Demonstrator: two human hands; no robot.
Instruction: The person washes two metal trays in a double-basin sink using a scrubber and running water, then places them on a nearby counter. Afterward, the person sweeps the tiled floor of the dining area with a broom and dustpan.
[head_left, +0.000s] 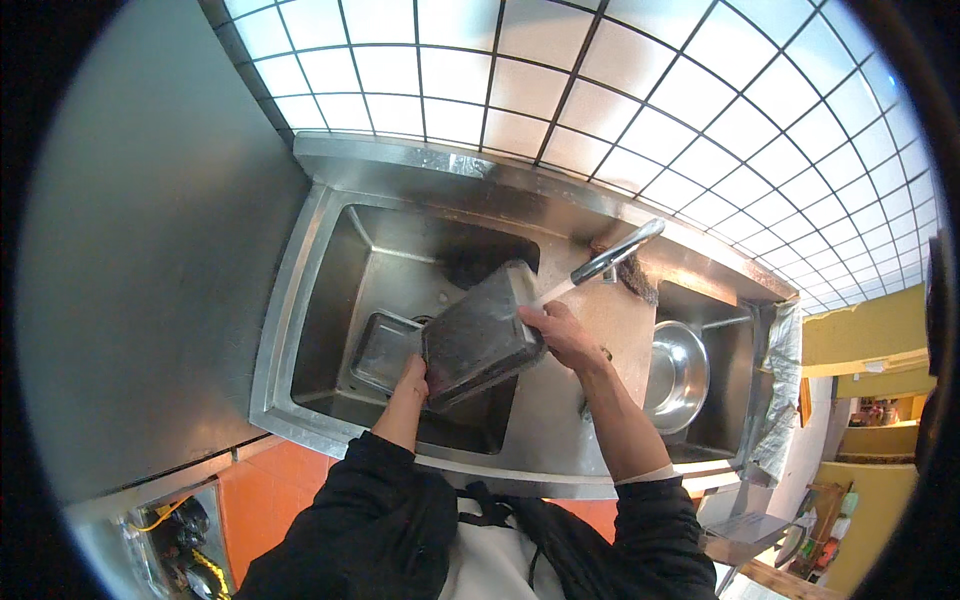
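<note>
My left hand grips the lower left side of a rectangular metal pan. On the pan's right edge, my right hand has its thumb over the rim. Both hands hold the pan tilted above the left sink basin. A chrome faucet reaches toward it from the back, and a whitish stream runs from the spout to the pan's upper right side. Beneath, a second, shallower rectangular metal pan lies on the basin floor, partly hidden by the held pan.
A round metal bowl sits in the right basin. Behind the faucet lies a dark, rough scrubber-like thing. A crumpled grey cloth or sheet hangs over the sink's right edge. A metal panel stands at the left, a tiled wall behind.
</note>
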